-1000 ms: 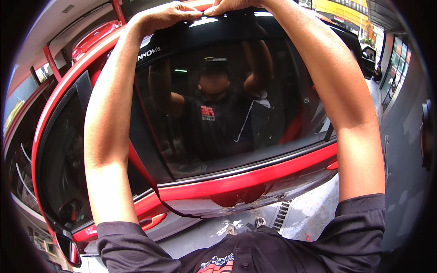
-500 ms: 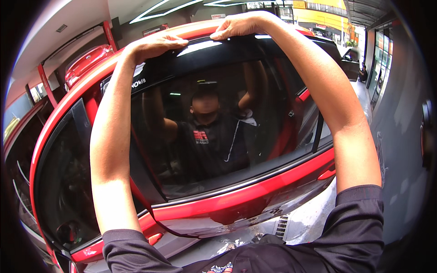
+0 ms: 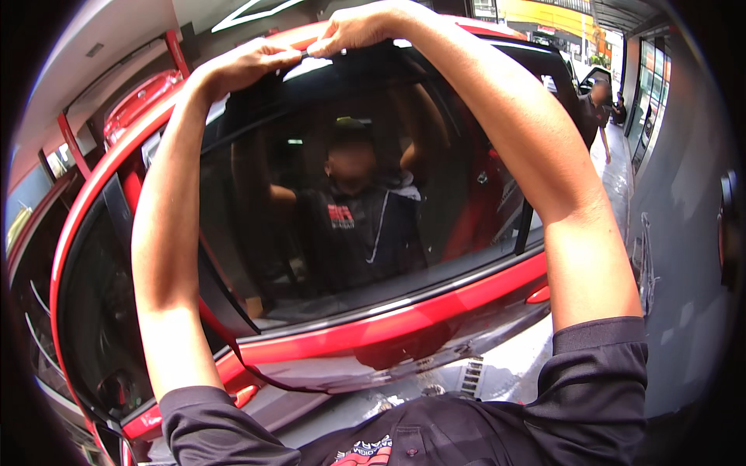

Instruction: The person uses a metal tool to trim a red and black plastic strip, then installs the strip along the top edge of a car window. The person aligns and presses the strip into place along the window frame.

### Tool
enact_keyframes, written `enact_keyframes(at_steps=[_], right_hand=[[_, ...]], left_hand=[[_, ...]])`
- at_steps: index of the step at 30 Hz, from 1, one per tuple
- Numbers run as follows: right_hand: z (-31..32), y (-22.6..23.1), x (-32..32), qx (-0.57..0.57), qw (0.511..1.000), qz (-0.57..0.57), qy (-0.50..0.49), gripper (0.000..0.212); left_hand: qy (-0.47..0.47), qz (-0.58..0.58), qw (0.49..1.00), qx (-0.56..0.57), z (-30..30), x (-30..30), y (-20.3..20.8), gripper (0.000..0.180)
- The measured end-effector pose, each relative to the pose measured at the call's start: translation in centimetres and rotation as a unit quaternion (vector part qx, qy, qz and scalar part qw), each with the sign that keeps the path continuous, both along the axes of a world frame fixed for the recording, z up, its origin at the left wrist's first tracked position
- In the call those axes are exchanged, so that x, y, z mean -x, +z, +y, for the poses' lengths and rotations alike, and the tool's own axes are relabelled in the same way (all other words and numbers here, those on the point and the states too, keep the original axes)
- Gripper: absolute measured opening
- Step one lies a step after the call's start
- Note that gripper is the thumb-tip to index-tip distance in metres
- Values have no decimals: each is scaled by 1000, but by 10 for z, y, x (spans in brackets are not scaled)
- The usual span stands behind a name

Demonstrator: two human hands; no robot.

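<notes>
My left hand (image 3: 250, 64) and my right hand (image 3: 356, 29) are raised to the top of a red car's side door (image 3: 373, 320). Their fingertips almost meet there. Both hands pinch the upper edge of a dark, glossy strip (image 3: 353, 71), which looks like a window visor, running along the top of the window. Below it, the dark window glass (image 3: 311, 256) reflects my upper body and raised arms. The door seems slightly ajar, its front edge standing out from the front door beside it. My fingertips partly hide the strip's edge.
At the right, a person in dark clothes (image 3: 597, 113) stands near the car's rear, with another person (image 3: 619, 110) farther back. A grey wall (image 3: 684, 225) runs along the right. Another red car (image 3: 140, 102) is beyond at left. A drain grate (image 3: 472, 377) lies in the floor.
My right hand has shifted left, closer to my left hand along the strip. The view has moved slightly, and a standing person now shows at the right.
</notes>
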State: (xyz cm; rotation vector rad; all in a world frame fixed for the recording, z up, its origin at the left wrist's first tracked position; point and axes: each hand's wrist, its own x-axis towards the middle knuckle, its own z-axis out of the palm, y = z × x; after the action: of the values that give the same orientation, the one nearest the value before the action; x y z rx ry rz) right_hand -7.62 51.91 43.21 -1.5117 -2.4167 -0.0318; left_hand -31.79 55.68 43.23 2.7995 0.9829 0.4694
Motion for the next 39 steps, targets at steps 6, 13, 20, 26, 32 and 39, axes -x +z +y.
enact_keyframes(at_steps=[6, 13, 20, 26, 32, 39], right_hand=[[3, 3, -57, 23, 999, 21, 2, 65], [19, 0, -51, 69, 997, 35, -5, 70], [10, 0, -100, 4, 1000, -7, 15, 63], [-12, 11, -139, 97, 991, 67, -63, 66], [-19, 2, -135, 70, 994, 64, -51, 61], [-36, -1, -162, 13, 997, 57, -51, 63]], left_hand=[[-27, -51, 998, 19, 42, -34, -1, 42], [11, -119, 991, 68, 28, -65, -6, 48], [18, -152, 971, 182, 39, -57, -3, 39], [54, -141, 985, 85, 25, -98, 0, 48], [54, -131, 987, 72, 17, -105, -6, 40], [-8, -23, 996, 80, -7, -108, 4, 48]])
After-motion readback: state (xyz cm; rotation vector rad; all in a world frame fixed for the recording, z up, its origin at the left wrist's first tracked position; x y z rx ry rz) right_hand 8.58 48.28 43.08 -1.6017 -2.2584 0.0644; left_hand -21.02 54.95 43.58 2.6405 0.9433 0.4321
